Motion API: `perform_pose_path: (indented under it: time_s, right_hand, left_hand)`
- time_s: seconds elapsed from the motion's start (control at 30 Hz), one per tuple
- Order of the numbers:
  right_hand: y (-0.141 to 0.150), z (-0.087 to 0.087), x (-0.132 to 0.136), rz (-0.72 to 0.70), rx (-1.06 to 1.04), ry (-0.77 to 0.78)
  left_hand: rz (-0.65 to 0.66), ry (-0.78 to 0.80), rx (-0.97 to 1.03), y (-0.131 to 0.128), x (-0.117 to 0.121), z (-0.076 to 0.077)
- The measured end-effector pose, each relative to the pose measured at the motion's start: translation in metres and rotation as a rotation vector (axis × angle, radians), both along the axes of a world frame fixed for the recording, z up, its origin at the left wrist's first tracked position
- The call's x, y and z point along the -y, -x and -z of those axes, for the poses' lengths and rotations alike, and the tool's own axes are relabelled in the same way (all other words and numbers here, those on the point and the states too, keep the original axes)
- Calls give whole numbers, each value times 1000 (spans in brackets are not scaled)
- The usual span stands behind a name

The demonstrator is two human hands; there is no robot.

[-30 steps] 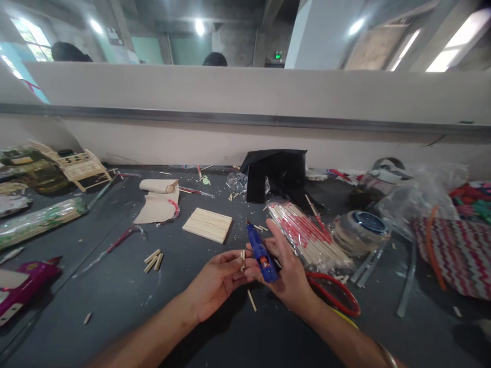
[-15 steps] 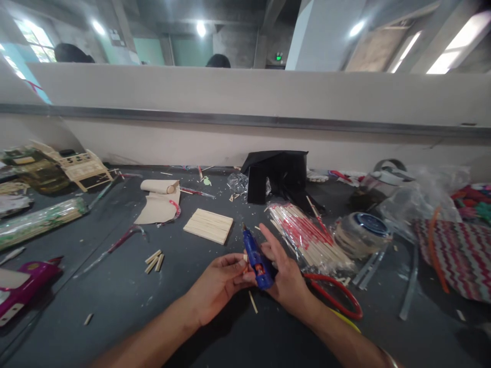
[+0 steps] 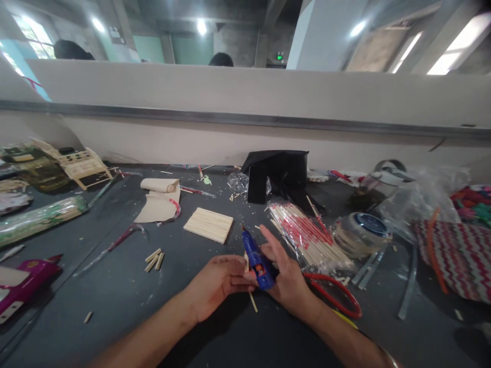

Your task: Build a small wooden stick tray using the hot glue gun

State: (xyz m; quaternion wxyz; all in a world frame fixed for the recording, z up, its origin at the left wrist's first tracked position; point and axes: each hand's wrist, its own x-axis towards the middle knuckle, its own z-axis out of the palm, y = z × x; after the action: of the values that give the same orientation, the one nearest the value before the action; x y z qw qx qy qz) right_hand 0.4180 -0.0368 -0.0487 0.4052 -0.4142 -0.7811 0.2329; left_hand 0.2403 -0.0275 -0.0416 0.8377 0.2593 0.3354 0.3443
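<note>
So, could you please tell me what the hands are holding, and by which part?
The right hand holds the blue glue gun toward its rear; the left hand seems to hold a small wooden stick, its gripped part unclear.

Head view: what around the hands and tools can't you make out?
All in the head view:
Short stick at the left hand: partly hidden by fingers and the blue glue gun.
Right hand: some fingers hidden behind that gun.
Purple glue gun: cut off by the left edge.
Yellow thing: partly covered by the right forearm; identity unclear.
</note>
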Motion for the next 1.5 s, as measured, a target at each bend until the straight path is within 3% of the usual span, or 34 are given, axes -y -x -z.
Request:
perform_pose_path:
  time_s: [0.23, 0.4, 0.57, 0.8, 1.5]
  right_hand:
    - [1, 0, 1, 2, 29, 35]
    - [-2, -4, 3, 200, 71, 5]
    - [-3, -16, 4, 257, 14, 15]
    - [-4, -20, 5, 251, 16, 185]
    - [-4, -19, 5, 223, 11, 213]
  left_hand:
    - [-25, -20, -38, 0, 1, 6]
    - [-97, -3, -139, 2, -2, 5]
    - [-191, -8, -148, 3, -7, 4]
    - [-224, 4, -111, 5, -11, 6]
    - [-176, -37, -51, 4, -9, 3]
